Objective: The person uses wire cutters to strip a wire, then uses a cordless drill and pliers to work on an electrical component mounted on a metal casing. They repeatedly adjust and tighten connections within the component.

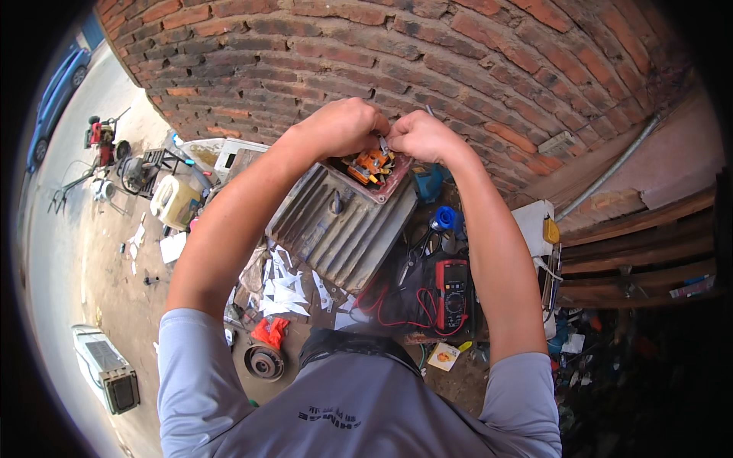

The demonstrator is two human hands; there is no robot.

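Observation:
My left hand (352, 129) and my right hand (425, 136) meet over the open terminal box (382, 198) of a finned electric motor (343, 229). Inside the box sits an orange terminal block (371, 165) with several short wires around it. A small pale wire end (383, 144) rises to the pinched fingertips of my right hand. My left fingers are bent beside it, and what they hold is hidden. From behind my right hand a thin dark rod (429, 110) sticks up; I cannot tell if it is gripped. A lifting eye (336, 201) stands on the motor's ribs.
Close behind the motor rises a brick wall (320, 51). A red multimeter (452, 295) with red leads, scissors (413, 255) and a blue-capped container (444, 218) lie to the right. White paper scraps (283, 289) are on the left, beyond them a yellowish jug (173, 203).

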